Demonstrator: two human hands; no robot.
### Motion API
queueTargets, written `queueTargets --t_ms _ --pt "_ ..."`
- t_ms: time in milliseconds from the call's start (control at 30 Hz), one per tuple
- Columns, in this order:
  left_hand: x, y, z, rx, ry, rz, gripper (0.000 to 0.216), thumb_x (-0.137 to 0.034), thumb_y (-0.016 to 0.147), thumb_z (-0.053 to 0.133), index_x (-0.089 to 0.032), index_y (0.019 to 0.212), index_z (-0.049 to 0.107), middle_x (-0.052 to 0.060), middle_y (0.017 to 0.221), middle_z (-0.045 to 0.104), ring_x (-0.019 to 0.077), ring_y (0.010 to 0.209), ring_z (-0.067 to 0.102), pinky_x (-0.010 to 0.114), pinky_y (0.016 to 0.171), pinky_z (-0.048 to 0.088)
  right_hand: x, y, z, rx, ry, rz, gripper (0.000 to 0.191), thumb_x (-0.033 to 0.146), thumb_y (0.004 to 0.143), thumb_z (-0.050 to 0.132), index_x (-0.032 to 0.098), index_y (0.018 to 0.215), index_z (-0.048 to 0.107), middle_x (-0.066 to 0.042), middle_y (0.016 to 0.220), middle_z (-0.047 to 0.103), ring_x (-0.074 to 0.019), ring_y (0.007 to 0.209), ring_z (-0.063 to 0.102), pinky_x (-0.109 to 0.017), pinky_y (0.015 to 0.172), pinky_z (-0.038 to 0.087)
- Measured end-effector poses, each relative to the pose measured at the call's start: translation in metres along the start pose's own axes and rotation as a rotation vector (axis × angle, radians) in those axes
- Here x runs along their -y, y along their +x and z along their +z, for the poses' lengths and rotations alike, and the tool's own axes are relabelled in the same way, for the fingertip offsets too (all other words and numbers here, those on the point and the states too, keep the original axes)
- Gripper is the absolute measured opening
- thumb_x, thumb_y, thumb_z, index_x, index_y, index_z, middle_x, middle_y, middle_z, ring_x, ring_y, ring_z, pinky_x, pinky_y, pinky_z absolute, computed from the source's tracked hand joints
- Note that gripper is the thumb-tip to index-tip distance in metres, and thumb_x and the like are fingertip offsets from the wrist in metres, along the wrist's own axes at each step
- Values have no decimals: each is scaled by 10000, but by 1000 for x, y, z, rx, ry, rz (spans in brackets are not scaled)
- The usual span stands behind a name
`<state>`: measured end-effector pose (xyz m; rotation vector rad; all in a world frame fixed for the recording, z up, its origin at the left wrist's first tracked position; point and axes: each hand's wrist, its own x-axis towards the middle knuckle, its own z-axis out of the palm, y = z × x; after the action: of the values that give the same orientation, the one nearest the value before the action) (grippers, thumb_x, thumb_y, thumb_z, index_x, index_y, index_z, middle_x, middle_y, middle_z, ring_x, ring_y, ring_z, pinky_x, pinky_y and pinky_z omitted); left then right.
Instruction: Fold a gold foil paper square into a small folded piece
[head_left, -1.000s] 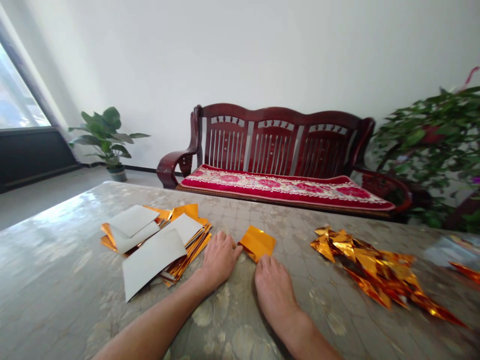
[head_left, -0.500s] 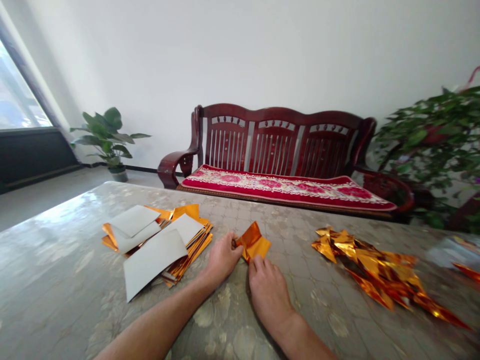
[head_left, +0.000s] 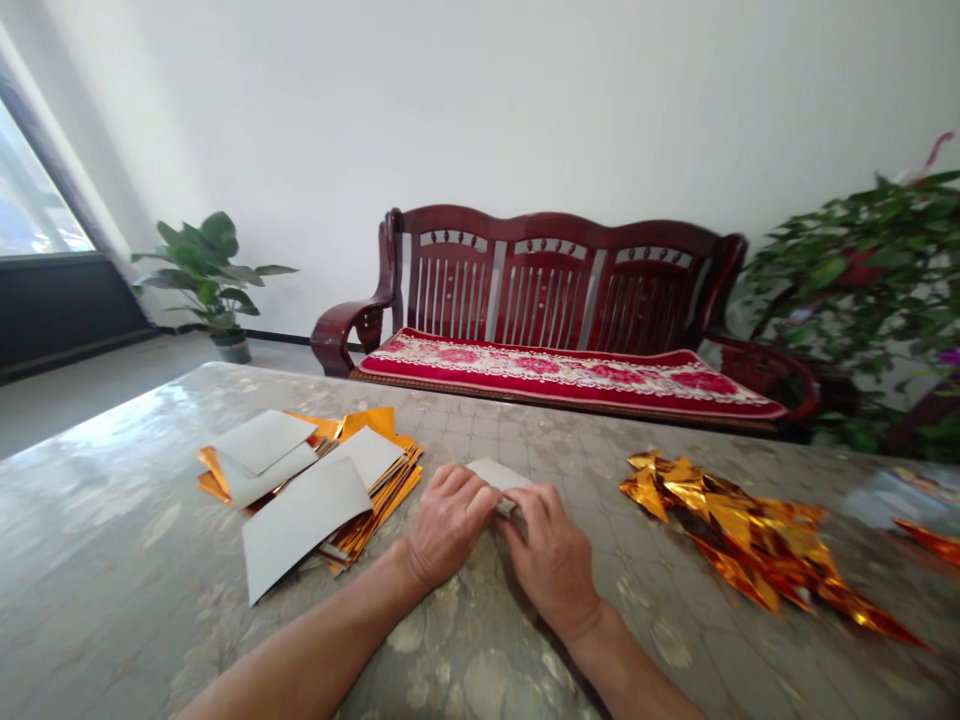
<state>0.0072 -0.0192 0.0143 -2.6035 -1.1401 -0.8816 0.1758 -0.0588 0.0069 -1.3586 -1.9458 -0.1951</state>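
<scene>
Gold foil paper (head_left: 496, 473), pale side up, lies on the table (head_left: 112, 520) between my left hand (head_left: 448, 520) and right hand (head_left: 553, 558); both pinch its near edge. Stacked sheets (head_left: 307, 485) sit left, folded pieces (head_left: 750, 540) right.

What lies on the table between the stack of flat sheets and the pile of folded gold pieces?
In the head view, both hands, left and right, lie between the stack and the gold pile, pressing a small paper sheet with its pale side up.
</scene>
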Motion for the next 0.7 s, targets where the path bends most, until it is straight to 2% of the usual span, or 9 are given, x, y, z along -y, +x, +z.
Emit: queueTargets --t_ms 67,167,333,500,700 --pt "-1 0 3 19 -24 35 268 -274 1010 374 -221 896 611 35 825 634 195 859 510 345 833 359 -3 0 0 31 -15 -18 160 246 971 463 205 986 617 -47 939 617 -164 866 591 -239 740 408" --pt "4 0 4 27 -16 11 248 -290 1010 391 -221 922 612 28 860 639 196 885 508 348 832 353 -12 -1 1 68 -8 13 185 221 971 465 211 857 610 -13 842 615 -137 778 588 -228 700 379" --pt "20 -1 3 96 43 -46 257 -339 1004 432 -242 908 650 15 923 653 194 920 511 343 802 348 -24 -2 2 118 -78 127 123 171 912 545 228 827 613 19 838 645 -132 756 600 -245 643 326" --pt "27 -2 11 137 35 25 170 -320 980 500 -255 998 657 12 1001 652 193 944 502 336 778 353 -29 -1 2 182 -121 174 123 156 891 575 236 806 616 32 816 656 -137 762 596 -260 629 294" --pt "28 0 17 169 69 80 236 -317 986 486 -217 818 618 12 854 623 190 864 489 341 737 339 -32 -1 0 244 -163 145 126 162 901 573 237 810 615 13 836 663 -175 856 571 -273 696 312"
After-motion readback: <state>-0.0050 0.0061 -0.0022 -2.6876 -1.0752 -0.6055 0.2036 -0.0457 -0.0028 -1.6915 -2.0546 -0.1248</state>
